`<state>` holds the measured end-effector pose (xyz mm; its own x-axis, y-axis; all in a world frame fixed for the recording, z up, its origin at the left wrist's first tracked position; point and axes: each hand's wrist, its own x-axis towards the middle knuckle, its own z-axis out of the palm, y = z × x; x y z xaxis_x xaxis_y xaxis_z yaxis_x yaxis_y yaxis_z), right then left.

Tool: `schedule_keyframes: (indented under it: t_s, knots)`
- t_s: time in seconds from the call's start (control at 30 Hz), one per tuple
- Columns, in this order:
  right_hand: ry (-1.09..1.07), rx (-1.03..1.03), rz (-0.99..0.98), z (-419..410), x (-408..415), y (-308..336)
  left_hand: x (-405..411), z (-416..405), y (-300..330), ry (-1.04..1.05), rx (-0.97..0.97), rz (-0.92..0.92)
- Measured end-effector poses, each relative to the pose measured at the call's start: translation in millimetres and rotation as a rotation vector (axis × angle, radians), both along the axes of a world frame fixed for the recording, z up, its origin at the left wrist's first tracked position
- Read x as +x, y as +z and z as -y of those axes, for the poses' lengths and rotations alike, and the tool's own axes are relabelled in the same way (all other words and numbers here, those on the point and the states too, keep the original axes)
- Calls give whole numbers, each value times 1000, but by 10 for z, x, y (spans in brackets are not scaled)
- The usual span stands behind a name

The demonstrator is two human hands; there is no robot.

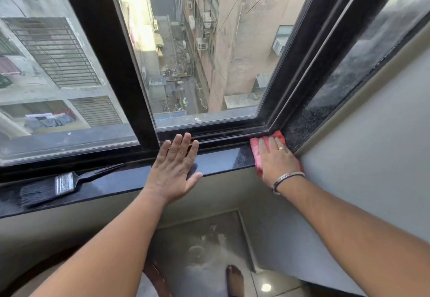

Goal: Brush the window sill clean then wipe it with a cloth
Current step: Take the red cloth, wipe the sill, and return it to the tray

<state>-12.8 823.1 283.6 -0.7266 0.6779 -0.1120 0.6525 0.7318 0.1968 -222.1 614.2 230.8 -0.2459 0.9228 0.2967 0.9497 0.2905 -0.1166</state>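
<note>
The dark polished window sill point(221, 160) runs across the middle of the head view below a black-framed window. My right hand point(277, 159) lies flat on a red cloth point(257, 154), pressing it onto the sill's right end in the corner by the wall. My left hand point(174, 168) rests flat on the sill's middle with fingers spread and nothing in it; its fingertips touch the window track. A black-bristled paintbrush point(55, 186) with a metal ferrule lies on the sill at the left, away from both hands.
The black window frame point(111, 64) and sliding track point(221, 135) stand right behind the sill. A grey wall point(372, 157) closes off the right side. Below are a floor tile area point(204, 245) and a bare foot point(235, 280).
</note>
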Motion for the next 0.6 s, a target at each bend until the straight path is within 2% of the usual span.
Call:
schedule_keyframes:
  t_s: [0.17,0.3,0.4,0.47,0.53,0.6]
  knots:
    - [-53,-142,-39,76,22,85,-91,35,-84,33,-33,44]
    - [-89,-184,-15,277,382,91,-87,21,-47,29,-55,78]
    - [-151,-280,-70,377,572,124,-48,45,5,41,-61,91]
    - [-107,-342,-203,480,629,182,7,82,111,-14,-24,86]
    - [15,-363,-318,647,615,259,93,108,306,-184,33,104]
    - [117,-339,-392,842,534,344,200,150,532,-230,57,253]
